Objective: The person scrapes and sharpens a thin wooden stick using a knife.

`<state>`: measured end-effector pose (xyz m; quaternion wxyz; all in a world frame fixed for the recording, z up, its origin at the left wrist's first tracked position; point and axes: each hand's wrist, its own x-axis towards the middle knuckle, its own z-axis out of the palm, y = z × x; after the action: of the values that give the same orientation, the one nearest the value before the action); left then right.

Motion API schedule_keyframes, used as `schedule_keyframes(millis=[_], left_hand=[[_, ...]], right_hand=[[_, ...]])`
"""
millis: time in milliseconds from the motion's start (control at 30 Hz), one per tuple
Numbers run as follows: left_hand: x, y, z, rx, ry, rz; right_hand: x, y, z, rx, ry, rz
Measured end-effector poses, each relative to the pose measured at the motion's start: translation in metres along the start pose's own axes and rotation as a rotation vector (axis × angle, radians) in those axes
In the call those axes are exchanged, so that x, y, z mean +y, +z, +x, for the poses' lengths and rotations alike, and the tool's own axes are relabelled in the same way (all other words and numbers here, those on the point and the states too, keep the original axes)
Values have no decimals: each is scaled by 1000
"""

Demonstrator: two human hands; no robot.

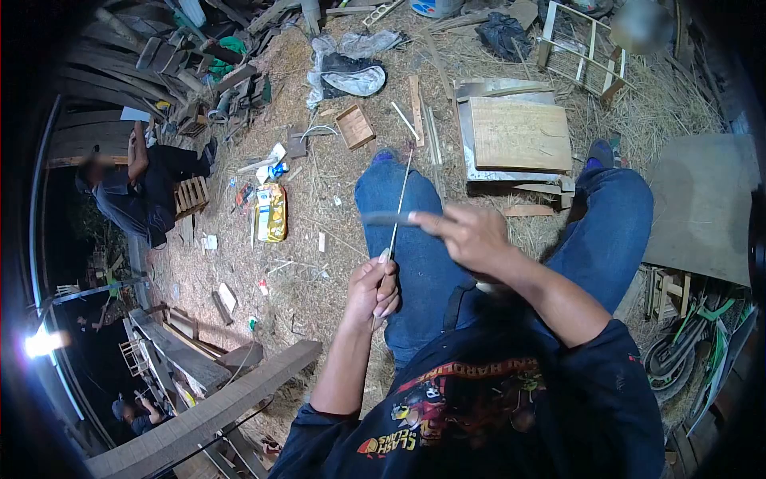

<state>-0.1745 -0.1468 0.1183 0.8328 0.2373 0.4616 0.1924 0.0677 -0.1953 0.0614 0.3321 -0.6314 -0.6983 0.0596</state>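
A: What does the left grip [373, 292] have?

B: A thin strip [404, 182]. The fingers are closed around its lower end, thumb uppermost, above the left jeans leg [419, 299]. The strip slants up and away from the body, its far end near the left shoe [384, 156].

A: And the right grip [477, 237]?

B: Closed too, around a grey blade [385, 218] that is smeared by motion. It points towards the person's left and crosses the strip. Whether the two touch, I can't tell.

A: What lies ahead of the knees?

B: A pale wooden board [520, 132], lying flat on a low stack between the feet. Left of it are some narrow wooden slats [416, 112], then a small wooden box [355, 126] with its hollow side up. All of that sits on ground covered with straw-like litter [307, 255].

A: Anything yellow over there?

B: Yes, a yellow packet [272, 213], well to the left of the strip. Beyond it another person [136, 195] sits on a slatted crate [191, 195].

A: And closer in?

B: A long wooden beam [215, 403] runs across the lower left. On the right, a large flat panel [702, 207] stands out, with a motorcycle [682, 355] near its lower edge.
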Motion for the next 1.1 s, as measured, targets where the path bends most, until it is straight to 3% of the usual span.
schedule_keyframes(millis=[200,267,400,500,633,833,933,1100], left_hand=[[-2,-2,1,-1,22,-1],[-4,4,2,141,120,295],[-17,-1,7,157,263,514],[-19,-3,8,175,311,537],[-17,1,5,204,355,627],[-15,4,1,224,373,671],[-17,4,-8,249,377,670],[-9,4,-16,241,318,663]], right_hand=[[9,2,5,-4,86,26],[5,-3,6,35,56,52],[1,-2,0,-1,12,-18],[20,1,9,37,106,-21],[7,1,2,37,16,13],[18,1,10,21,75,0],[31,-4,16,-20,229,10],[11,-4,11,-56,71,59]])
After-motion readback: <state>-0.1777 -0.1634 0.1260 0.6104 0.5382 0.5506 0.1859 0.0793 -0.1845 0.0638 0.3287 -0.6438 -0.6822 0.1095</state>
